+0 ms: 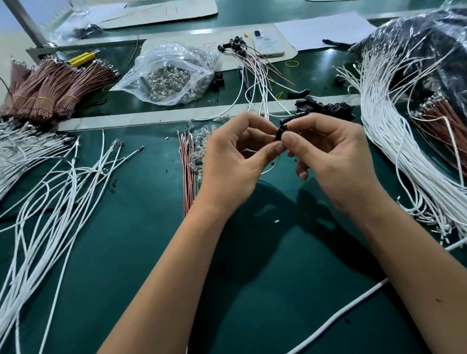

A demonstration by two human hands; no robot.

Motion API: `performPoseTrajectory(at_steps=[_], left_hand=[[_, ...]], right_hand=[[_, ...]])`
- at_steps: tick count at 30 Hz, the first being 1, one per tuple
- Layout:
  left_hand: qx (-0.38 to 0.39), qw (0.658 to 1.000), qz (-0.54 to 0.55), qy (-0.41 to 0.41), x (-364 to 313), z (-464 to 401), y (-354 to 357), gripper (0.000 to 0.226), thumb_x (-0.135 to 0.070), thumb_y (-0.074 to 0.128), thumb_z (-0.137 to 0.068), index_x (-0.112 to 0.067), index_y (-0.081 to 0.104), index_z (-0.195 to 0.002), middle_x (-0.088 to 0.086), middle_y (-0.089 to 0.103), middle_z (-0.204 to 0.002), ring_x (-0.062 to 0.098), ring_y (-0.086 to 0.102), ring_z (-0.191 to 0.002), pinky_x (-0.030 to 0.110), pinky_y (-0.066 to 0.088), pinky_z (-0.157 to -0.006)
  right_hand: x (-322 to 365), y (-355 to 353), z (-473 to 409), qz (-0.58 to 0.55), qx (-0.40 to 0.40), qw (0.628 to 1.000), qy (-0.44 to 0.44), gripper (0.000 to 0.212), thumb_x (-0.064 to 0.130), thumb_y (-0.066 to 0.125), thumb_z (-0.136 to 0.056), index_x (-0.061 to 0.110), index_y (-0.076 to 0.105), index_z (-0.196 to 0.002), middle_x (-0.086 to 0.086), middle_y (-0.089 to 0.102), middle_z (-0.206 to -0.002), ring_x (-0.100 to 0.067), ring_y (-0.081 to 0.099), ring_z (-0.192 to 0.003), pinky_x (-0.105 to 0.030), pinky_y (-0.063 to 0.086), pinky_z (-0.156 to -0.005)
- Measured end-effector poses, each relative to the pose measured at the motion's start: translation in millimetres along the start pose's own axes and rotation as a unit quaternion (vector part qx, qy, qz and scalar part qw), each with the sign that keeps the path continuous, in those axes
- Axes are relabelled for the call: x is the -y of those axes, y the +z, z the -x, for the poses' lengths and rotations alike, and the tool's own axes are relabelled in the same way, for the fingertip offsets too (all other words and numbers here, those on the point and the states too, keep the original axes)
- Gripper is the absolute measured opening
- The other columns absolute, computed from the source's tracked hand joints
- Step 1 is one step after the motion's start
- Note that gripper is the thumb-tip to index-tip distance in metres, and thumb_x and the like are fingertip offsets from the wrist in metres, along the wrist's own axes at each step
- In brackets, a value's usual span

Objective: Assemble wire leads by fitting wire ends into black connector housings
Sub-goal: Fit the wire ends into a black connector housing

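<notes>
- Housing (280, 132) sits above the desk (139, 263), pinched between both hands: right hand (331, 161) has thumb and forefinger curled round its upper end, left hand (233, 160) meets it from below with thumb and fingertips closed on what looks like a wire end
- White wire (271, 168) loops out just under the hands; whether its tip is already inside the housing cannot be told, since fingers hide the mouth
- Judging from the grip, this is the seating step: keep the housing steady in the right hand, line the terminal up straight with the cavity, push along its axis and never at a slant
- Hold the wire close behind the terminal so it does not buckle
- Afterwards a light tug should confirm it has locked
- More housings (323, 110) lie just beyond, white wires (403, 141) at right
</notes>
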State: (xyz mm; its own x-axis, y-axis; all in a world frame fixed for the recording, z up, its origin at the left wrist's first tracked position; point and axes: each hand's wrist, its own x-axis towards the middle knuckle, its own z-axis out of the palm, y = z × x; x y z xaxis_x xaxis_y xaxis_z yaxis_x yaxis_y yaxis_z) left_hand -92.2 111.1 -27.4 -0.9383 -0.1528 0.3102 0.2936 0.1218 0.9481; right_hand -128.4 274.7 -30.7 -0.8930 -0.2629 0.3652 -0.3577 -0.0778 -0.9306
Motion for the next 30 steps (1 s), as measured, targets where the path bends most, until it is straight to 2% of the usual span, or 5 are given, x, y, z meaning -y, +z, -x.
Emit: performPoseTrajectory(at_steps=[7, 14, 22, 28, 30], left_hand=[[0.002, 1.0, -0.018, 0.007, 2.9, -0.4, -2.3, 0.029, 0.001, 0.086, -0.076, -0.004, 0.061, -0.089, 0.014, 0.075, -0.082, 0.021, 0.072, -0.073, 0.038, 0.061, -0.073], [0.016, 1.0, -0.001, -0.018, 2.2, -1.0, 0.9, 0.005, -0.004, 0.079, -0.085, -0.002, 0.074, -0.086, 0.026, 0.073, -0.081, 0.024, 0.065, -0.069, 0.041, 0.055, -0.07], [-0.001, 1.0, 0.028, -0.008, 0.8, 1.0, 4.9, 0.007, 0.004, 0.075, -0.087, 0.01, 0.072, -0.084, 0.026, 0.07, -0.073, 0.018, 0.065, -0.062, 0.023, 0.053, -0.062], [-0.012, 1.0, -0.002, 0.006, -0.7, 4.0, 3.4, 0.008, 0.002, 0.076, -0.086, 0.009, 0.073, -0.084, 0.021, 0.072, -0.071, 0.025, 0.067, -0.063, 0.043, 0.058, -0.066], [-0.011, 1.0, -0.006, 0.004, -1.4, 4.0, 2.2, 0.007, 0.002, 0.076, -0.086, 0.008, 0.074, -0.083, 0.02, 0.072, -0.07, 0.025, 0.066, -0.063, 0.042, 0.058, -0.066]], right_hand=[[-1.0, 0.8, 0.3, -0.037, 0.012, 0.999, 0.03, 0.009, 0.014, 0.079, -0.086, 0.016, 0.074, -0.094, 0.003, 0.071, -0.078, -0.009, 0.059, -0.058, -0.024, 0.046, -0.045], [1.7, 3.8, -0.7, -0.133, -0.03, 0.99, 0.031, 0.015, 0.015, 0.077, -0.085, 0.007, 0.07, -0.095, -0.001, 0.07, -0.072, -0.013, 0.062, -0.064, -0.023, 0.044, -0.045], [3.2, 10.8, 2.2, -0.154, -0.043, 0.986, 0.054, 0.015, 0.015, 0.073, -0.084, 0.005, 0.067, -0.094, -0.002, 0.069, -0.071, -0.015, 0.063, -0.061, -0.023, 0.045, -0.047], [3.4, 10.9, 2.9, -0.146, -0.031, 0.988, 0.048, 0.011, 0.014, 0.071, -0.087, 0.006, 0.068, -0.093, 0.001, 0.069, -0.073, -0.013, 0.064, -0.064, -0.023, 0.047, -0.05], [2.8, 11.9, 3.2, -0.145, -0.03, 0.988, 0.047, 0.011, 0.015, 0.071, -0.087, 0.006, 0.069, -0.093, 0.0, 0.069, -0.073, -0.014, 0.062, -0.063, -0.023, 0.048, -0.05]])
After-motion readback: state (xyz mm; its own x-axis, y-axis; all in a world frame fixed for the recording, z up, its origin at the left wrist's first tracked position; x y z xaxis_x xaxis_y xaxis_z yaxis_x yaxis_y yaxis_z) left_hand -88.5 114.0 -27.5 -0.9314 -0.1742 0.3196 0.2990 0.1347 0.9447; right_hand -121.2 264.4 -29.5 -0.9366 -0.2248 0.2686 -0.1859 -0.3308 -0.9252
